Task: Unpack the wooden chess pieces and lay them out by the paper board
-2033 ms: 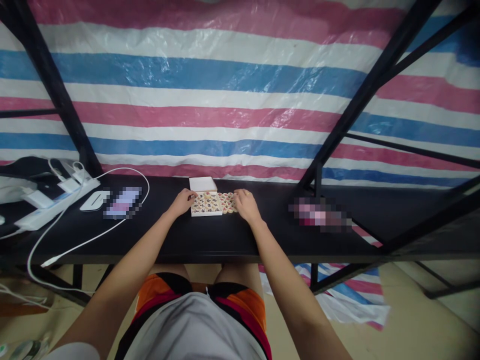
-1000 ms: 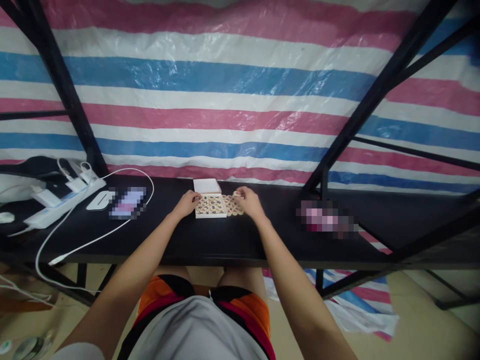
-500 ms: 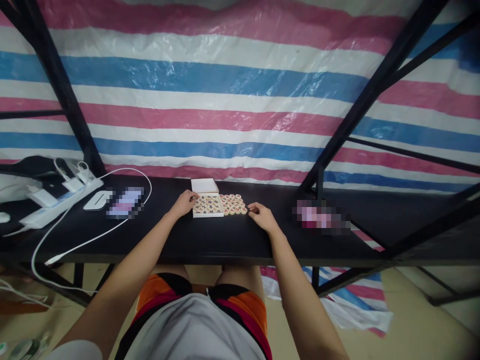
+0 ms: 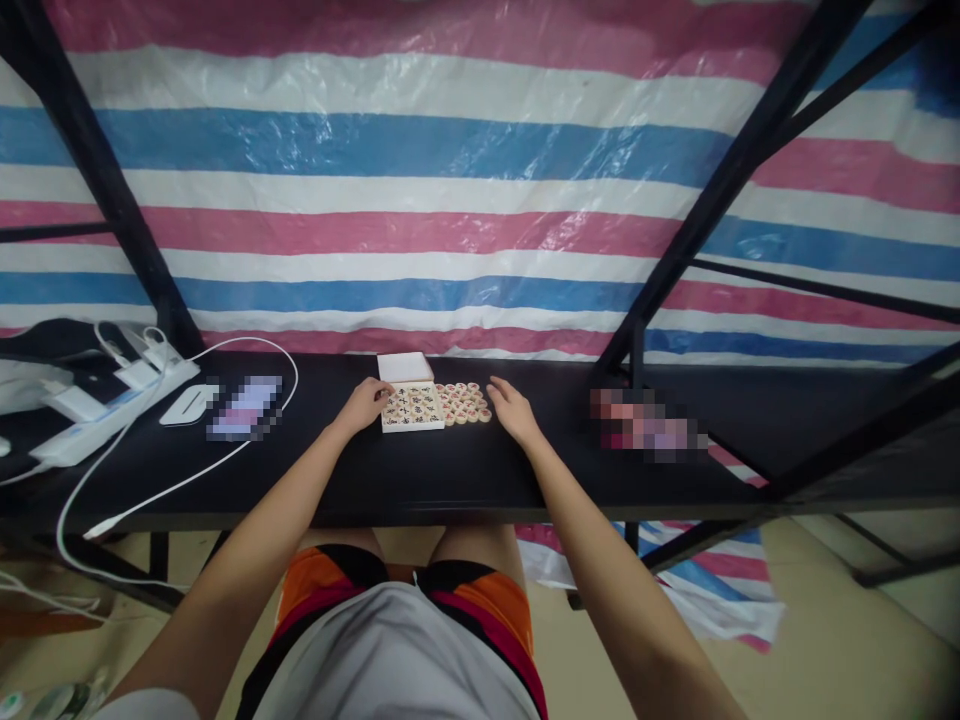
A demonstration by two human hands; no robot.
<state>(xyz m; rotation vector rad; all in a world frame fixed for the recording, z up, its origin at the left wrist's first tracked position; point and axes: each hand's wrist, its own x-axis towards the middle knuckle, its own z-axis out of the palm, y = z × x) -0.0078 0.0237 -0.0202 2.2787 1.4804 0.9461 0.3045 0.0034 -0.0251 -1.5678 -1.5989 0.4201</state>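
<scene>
A shallow white box (image 4: 413, 428) stands open on the black tabletop, filled with rows of round Chinese chess pieces (image 4: 415, 402) marked in black. My left hand (image 4: 365, 403) grips the box at its left side, its fingertips over the edge beside the pieces. Against the box's right side several rows of red-marked Chinese chess pieces (image 4: 463, 403) lie face up on the table. My right hand (image 4: 511, 406) rests just right of these rows, fingers stretched out and holding nothing. Behind the box lies its white lid (image 4: 403, 367).
To the left are a phone (image 4: 246, 408), a flat white device (image 4: 189, 404) and a white power strip (image 4: 112, 412) with plugs and cables. A blurred pink object (image 4: 645, 425) lies to the right. Black metal posts and a striped plastic sheet (image 4: 420, 230) stand behind the table (image 4: 442, 485).
My right hand has straightened its fingers and shifted slightly up and left, along the right side of the red-marked pieces. My left hand stays at the box. The view has shifted slightly.
</scene>
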